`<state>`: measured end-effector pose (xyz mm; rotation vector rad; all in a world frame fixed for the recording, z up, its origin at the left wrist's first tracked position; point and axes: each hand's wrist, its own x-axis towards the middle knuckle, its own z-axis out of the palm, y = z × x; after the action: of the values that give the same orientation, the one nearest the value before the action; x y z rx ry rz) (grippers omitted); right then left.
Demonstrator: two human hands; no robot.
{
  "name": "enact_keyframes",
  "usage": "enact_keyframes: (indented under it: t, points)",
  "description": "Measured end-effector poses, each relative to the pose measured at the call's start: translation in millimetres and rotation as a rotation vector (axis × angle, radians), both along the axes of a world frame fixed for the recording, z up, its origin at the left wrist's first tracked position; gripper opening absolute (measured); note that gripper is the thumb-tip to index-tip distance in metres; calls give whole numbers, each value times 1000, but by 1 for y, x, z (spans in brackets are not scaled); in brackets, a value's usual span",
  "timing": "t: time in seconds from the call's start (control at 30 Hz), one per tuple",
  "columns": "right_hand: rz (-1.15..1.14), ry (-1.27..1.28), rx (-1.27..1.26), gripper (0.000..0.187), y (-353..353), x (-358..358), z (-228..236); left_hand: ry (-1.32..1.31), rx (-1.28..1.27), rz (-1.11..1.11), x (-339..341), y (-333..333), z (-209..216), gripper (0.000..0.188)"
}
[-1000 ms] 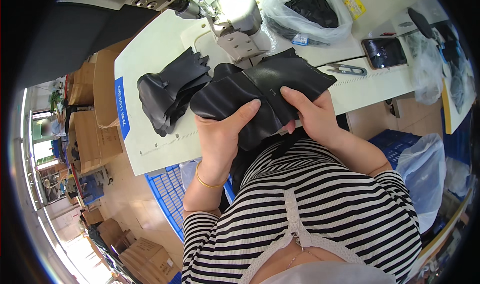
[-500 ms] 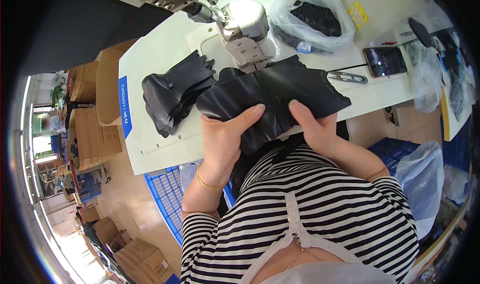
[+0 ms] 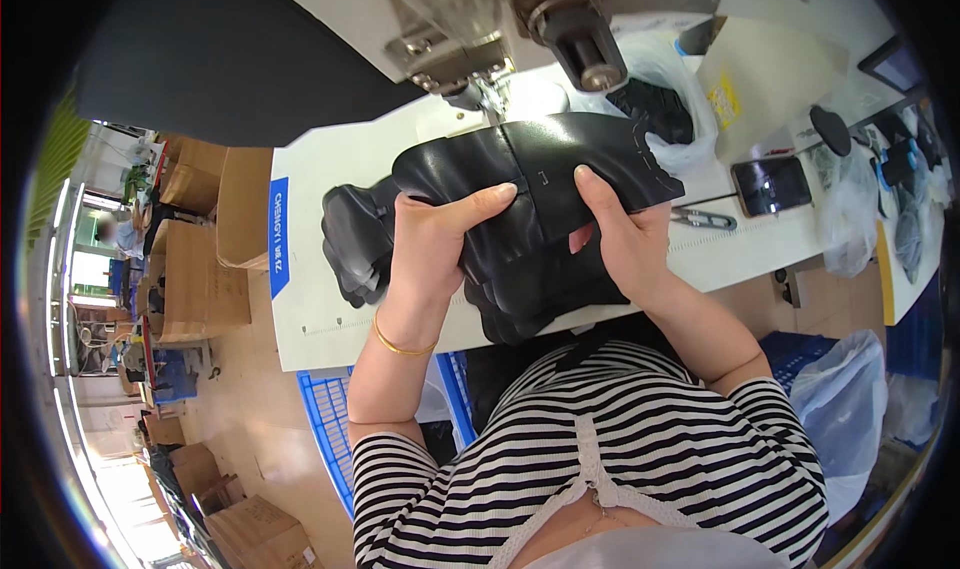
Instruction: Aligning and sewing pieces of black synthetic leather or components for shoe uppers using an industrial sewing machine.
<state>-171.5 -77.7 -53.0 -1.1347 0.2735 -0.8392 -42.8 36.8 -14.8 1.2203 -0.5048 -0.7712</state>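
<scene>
A seamed piece of glossy black leather-like material (image 3: 560,169) is held up between my two hands, in front of the sewing machine (image 3: 480,64). My left hand (image 3: 440,234) grips its left part, thumb on top beside the seam and fingers hidden beneath. On the right part, my right hand (image 3: 625,234) pinches it, thumb on top near a small marked outline. The seam runs between my thumbs. More black folds hang below the piece, toward my lap. Left of my left hand lies a stack of similar black pieces (image 3: 355,244) on the white table.
Thread snips (image 3: 705,219) and a phone (image 3: 772,186) lie on the white table (image 3: 320,344) to the right. Behind them is a clear plastic bag (image 3: 690,154) with black material. A blue basket (image 3: 328,409) stands below at left, cardboard boxes (image 3: 205,279) farther left.
The view has tilted, so the sewing machine fills more of the top. My hands have raised the black piece toward the machine, and more folds show below it.
</scene>
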Motion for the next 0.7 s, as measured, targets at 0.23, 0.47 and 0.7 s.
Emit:
enact_keyframes:
  t: [0.23, 0.47, 0.7]
  points:
    - [-156, -30, -284, 12, -19, 33, 10, 79, 66, 49, 30, -24, 15, 20]
    - [-153, 76, -147, 23, -30, 47, 14, 62, 58, 111, 38, -37, 19, 15]
    - [-148, 102, -218, 23, -32, 45, 12, 22, 23, 125, 37, -36, 16, 13]
